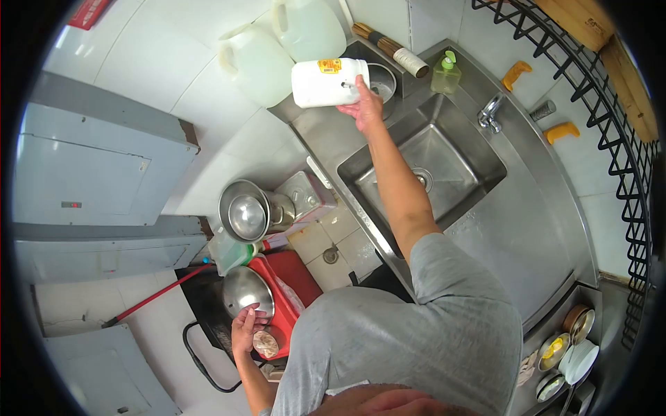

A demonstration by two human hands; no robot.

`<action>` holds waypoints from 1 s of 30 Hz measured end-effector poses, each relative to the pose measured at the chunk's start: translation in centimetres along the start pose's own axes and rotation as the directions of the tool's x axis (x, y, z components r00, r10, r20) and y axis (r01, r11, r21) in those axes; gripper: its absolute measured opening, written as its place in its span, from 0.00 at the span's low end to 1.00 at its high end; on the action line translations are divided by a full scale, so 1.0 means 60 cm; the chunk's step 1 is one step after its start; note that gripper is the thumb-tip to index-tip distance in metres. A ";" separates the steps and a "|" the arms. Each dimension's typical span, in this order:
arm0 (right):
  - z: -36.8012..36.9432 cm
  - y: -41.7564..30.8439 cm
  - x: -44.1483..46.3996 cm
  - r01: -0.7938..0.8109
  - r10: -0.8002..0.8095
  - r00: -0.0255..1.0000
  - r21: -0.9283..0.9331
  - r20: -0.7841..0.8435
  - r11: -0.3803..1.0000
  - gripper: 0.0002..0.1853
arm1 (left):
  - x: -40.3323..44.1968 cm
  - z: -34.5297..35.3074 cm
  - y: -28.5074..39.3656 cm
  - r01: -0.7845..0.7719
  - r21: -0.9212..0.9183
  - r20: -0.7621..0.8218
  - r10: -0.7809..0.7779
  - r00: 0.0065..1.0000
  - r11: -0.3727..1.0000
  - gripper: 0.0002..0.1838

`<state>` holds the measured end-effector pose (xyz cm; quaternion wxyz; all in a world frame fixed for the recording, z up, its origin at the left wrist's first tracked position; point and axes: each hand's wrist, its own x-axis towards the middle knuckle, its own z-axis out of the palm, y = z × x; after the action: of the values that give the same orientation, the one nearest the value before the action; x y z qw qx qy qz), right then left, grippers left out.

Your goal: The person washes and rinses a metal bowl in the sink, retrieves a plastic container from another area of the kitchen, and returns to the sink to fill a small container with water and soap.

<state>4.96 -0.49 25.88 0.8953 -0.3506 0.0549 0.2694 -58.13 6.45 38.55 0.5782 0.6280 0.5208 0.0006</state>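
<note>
My right hand (364, 107) reaches out past the sink and is closed on one end of a white plastic jar (316, 87) with a yellow-orange label. The jar lies tipped on its side in the air, in front of a metal pot (381, 80) on the counter. Low on the left, my left hand (248, 331) has its fingers partly spread at the edge of a shiny metal bowl (244, 290). Whether they touch the bowl I cannot tell. Just beside that hand is a small round container (265, 344) with pale brownish contents.
A steel sink (444, 149) with a tap (490, 113) and a green soap bottle (446, 74) lies ahead. Two large jugs (257, 66) stand behind the jar. A red crate (284, 315), stacked pots (246, 211) and a black wire rack (610, 132) border the space.
</note>
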 end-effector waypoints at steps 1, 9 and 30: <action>-0.001 -0.002 0.002 -0.024 0.024 1.000 0.012 -0.001 1.000 0.36 | 0.002 0.002 0.005 0.005 0.015 -0.003 -0.004 1.000 1.000 0.28; 0.003 0.006 0.000 0.021 -0.022 1.000 0.041 0.021 0.999 0.34 | -0.004 0.000 0.017 -0.018 0.043 0.001 0.018 1.000 0.999 0.28; -0.003 -0.004 -0.005 -0.011 -0.015 0.993 0.221 0.115 0.975 0.36 | -0.035 0.002 0.031 -0.028 0.033 -0.010 0.028 1.000 0.999 0.27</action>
<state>4.88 -0.91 25.97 0.9307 -0.2325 0.0318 0.2805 -57.77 5.38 41.12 0.5652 0.6446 0.5148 0.0036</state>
